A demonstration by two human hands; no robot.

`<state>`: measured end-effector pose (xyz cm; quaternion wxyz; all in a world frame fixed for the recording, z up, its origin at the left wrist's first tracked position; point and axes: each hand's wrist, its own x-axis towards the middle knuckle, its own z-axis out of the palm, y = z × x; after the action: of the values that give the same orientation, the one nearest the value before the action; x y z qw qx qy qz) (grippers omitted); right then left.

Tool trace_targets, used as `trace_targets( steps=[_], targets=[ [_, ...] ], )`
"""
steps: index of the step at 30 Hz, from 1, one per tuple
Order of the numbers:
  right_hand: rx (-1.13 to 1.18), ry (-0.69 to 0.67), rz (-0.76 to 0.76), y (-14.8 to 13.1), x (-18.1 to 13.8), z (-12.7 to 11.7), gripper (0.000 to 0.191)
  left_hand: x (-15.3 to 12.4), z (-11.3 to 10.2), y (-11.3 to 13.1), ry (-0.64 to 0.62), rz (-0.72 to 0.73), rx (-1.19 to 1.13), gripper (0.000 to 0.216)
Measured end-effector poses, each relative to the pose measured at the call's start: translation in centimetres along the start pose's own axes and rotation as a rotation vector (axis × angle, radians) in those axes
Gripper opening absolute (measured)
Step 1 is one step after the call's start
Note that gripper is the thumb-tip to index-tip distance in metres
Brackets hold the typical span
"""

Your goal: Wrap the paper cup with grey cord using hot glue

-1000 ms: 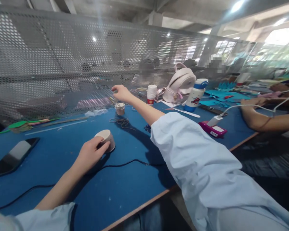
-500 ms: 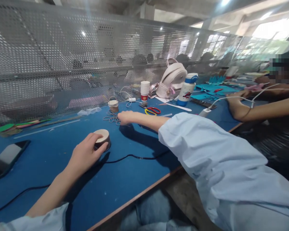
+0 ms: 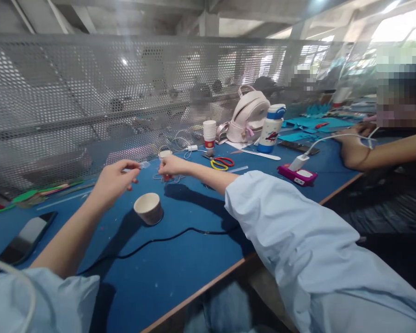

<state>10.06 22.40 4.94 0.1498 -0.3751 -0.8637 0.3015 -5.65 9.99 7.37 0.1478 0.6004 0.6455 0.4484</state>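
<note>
A: Fingers (image 3: 134, 169) of the left hand (image 3: 114, 180) are pinched together, thumb on forefinger, raised left of centre. Those of the right hand (image 3: 171, 165) are closed too, just above the rubber bands (image 3: 159, 177) at centre. Whether a band runs between the two hands I cannot tell; it would be too thin to see.

B: And around them?

A: Lower centre, a black cable (image 3: 166, 239) crosses the blue bench (image 3: 180, 273). Just above it stands the paper cup (image 3: 148, 208), below and between the hands, touched by neither. A phone (image 3: 24, 238) lies at the left edge. Beyond the hands come scissors (image 3: 222, 163), a stack of cups (image 3: 209, 132), a backpack (image 3: 247, 115) and a bottle (image 3: 271, 129), all before the perforated screen (image 3: 90, 92).

B: How would they handle?

A: I'd judge the bands light, soft and stretchy, apt to tangle or snap back, so pinch a single loop. The cup is light and thin-walled, so hold its wall gently.

B: What has changed?

A: Half a second ago the left hand rested on the cup; now it has let go and risen. The right hand has lifted off the bench and drawn toward the left.
</note>
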Motion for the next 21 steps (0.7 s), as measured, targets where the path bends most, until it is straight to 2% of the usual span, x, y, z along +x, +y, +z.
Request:
trace_targets(
  steps=[4,7,10,12,14,17,20,21],
  targets=[
    [0.330,0.085,-0.137,-3.1,0.5,-1.5,0.022,2.9,1.7,0.2,-0.168,-0.080,-0.245,0.051],
    [0.524,0.129,-0.165,-4.8,1.2,-2.5,0.019,4.2,2.5,0.0,-0.281,-0.120,-0.324,0.042],
    [0.669,0.199,-0.155,-5.8,2.4,-4.4,0.019,5.3,2.7,-1.3,-0.319,-0.192,-0.299,0.026],
    [0.738,0.261,-0.144,-6.0,3.4,-6.6,0.022,6.1,2.2,-2.9,-0.297,-0.259,-0.235,0.020],
    [0.787,0.328,-0.132,-5.8,4.1,-9.4,0.027,6.7,1.2,-4.9,-0.249,-0.340,-0.166,0.023],
    [0.892,0.554,-0.068,-4.6,4.4,-14.4,0.028,7.1,-1.1,-8.0,-0.171,-0.446,-0.099,0.036],
    [0.881,0.669,-0.046,-2.6,3.8,-19.3,0.043,7.0,-3.7,-10.7,-0.077,-0.528,-0.080,0.038],
    [0.864,0.701,-0.040,-1.8,3.5,-20.8,0.040,7.0,-4.5,-11.4,-0.044,-0.549,-0.083,0.039]
  ],
)
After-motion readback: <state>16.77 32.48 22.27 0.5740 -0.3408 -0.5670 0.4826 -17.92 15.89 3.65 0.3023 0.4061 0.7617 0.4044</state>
